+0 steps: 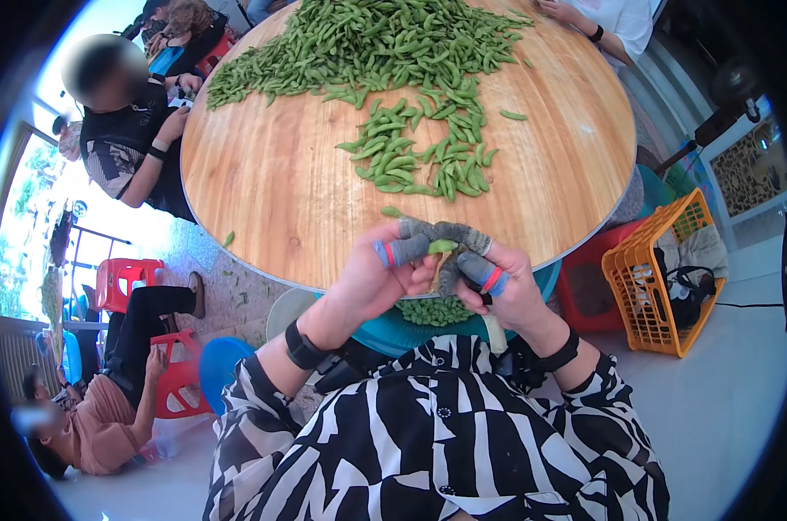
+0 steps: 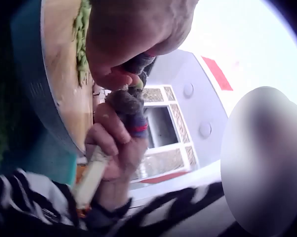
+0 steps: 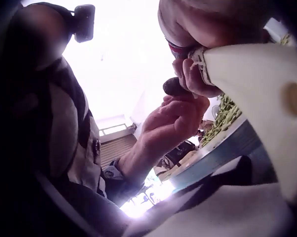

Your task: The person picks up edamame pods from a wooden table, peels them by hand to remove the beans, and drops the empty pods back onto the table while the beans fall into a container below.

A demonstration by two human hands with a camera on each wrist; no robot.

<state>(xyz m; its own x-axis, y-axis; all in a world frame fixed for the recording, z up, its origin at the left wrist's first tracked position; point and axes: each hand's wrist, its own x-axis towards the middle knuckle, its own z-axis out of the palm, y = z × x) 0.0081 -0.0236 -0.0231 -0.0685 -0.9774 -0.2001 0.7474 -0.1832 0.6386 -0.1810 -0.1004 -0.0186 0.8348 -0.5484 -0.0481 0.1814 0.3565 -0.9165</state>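
Both hands meet over the table's near edge, with grey cloth covers on thumbs and forefingers. My left hand (image 1: pixel 369 271) pinches a green soybean pod (image 1: pixel 443 247) between its covered fingers. Close against it, my right hand (image 1: pixel 516 280) has its fingers curled around a tool with a cream handle (image 1: pixel 495 333). That handle, with a hole near its end, looms large in the right wrist view; the tool's working end is hidden, so I cannot tell its kind. Another pod (image 1: pixel 391 211) shows just beyond the left hand. Shelled green beans (image 1: pixel 432 311) lie below the hands.
A big heap of pods (image 1: pixel 385 43) covers the far side of the round wooden table (image 1: pixel 272 174), with a smaller pile (image 1: pixel 419 156) nearer. A teal basin (image 1: pixel 376 334) sits below the edge. An orange crate (image 1: pixel 636 295) stands right; other people sit around.
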